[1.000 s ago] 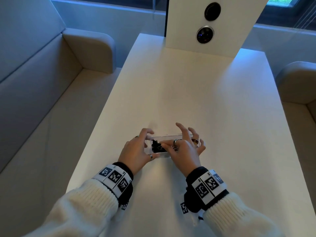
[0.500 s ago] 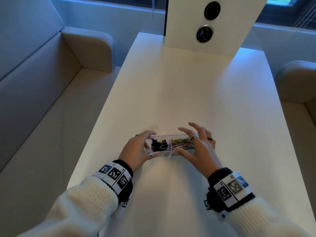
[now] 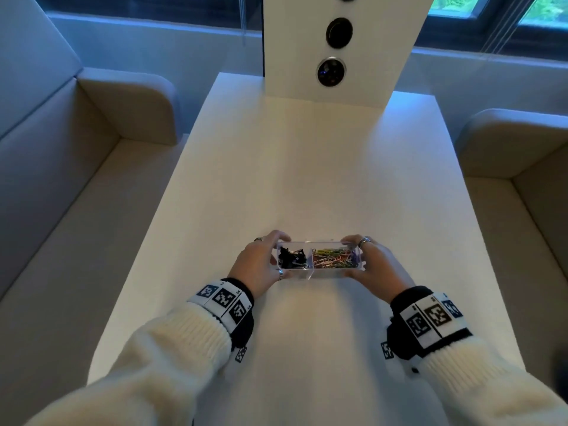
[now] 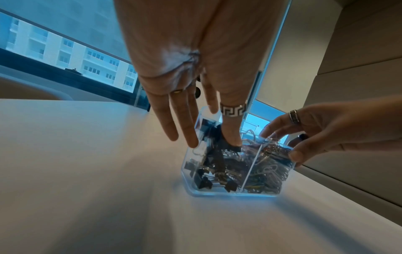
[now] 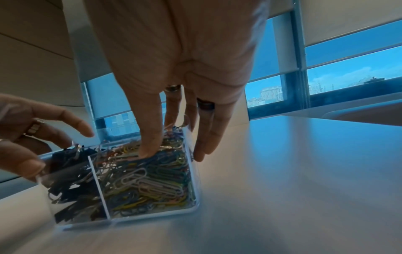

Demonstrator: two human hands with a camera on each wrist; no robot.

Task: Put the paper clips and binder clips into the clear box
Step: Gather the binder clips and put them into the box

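From the head camera I see the clear box [image 3: 319, 260] sitting on the white table [image 3: 307, 167], close to the near edge, with my left hand [image 3: 261, 265] clasping its left end and my right hand [image 3: 373, 262] clasping its right end, fingers wrapped over the far wall and thumbs along the near wall. A divider splits the box: black binder clips [image 3: 291, 259] fill the left compartment and coloured paper clips [image 3: 335, 258] fill the right one. Grey benches [image 3: 92, 179] run along both sides of the table, and a white panel [image 3: 341, 47] with two round dark fittings stands at the far end. Through the left wrist camera, the left hand [image 4: 195, 72] reaches down onto the box [image 4: 234, 165]; its ringed thumb presses the near wall by the binder clips [image 4: 215, 165], while the fingers [image 4: 185, 123] lie nearly straight against the outer end wall. The right hand [image 4: 326, 130] comes in from the side, its thumb tip on the box's near corner by the paper clips [image 4: 269, 173]. Through the right wrist camera, the right hand [image 5: 178, 65] closes on the box [image 5: 121, 185], thumb on the near wall in front of the paper clips [image 5: 147, 182] and fingers [image 5: 206, 130] down the outside of the end wall. The left hand [image 5: 32, 137] holds the opposite end beside the binder clips [image 5: 71, 187].
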